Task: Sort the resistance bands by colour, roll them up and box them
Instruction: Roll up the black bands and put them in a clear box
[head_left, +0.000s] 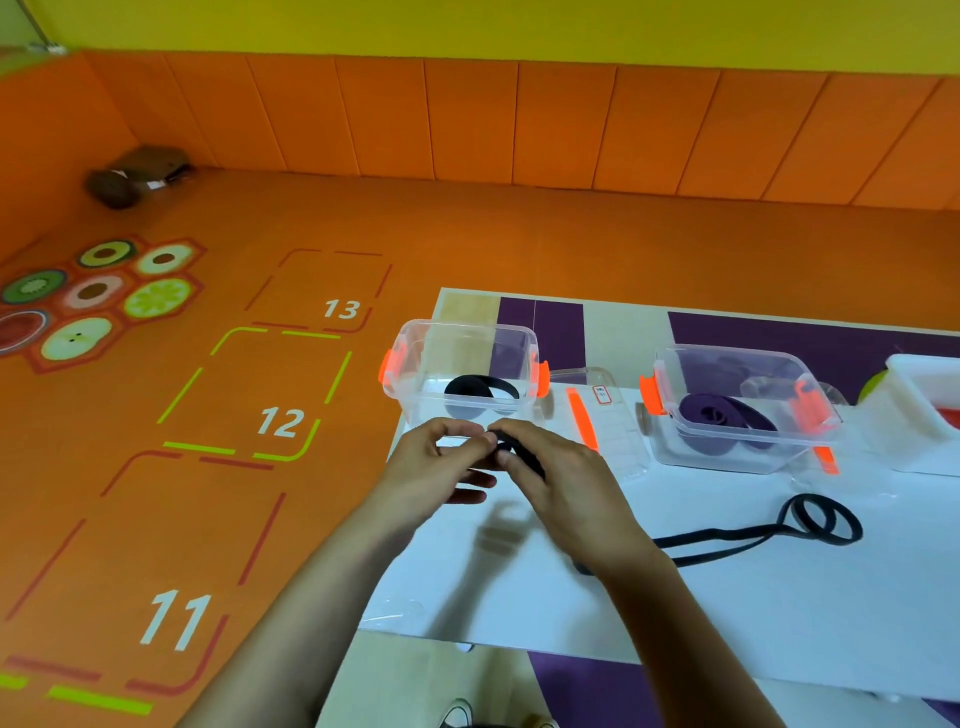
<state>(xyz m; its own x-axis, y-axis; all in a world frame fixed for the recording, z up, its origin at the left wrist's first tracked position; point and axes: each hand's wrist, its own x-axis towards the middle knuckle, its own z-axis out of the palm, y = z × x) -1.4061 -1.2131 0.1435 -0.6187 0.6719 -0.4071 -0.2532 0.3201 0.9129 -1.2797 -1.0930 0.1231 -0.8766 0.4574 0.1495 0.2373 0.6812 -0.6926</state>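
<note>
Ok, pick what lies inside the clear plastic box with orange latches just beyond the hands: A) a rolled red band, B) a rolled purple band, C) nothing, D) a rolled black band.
D: a rolled black band lies in that clear plastic box; the purple band sits in the other box to its right.

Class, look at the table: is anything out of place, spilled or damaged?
Nothing stands out. A black roll lies in the left box, a purple band in the right box, and the loose black band is held by the left hand and right hand.
</note>
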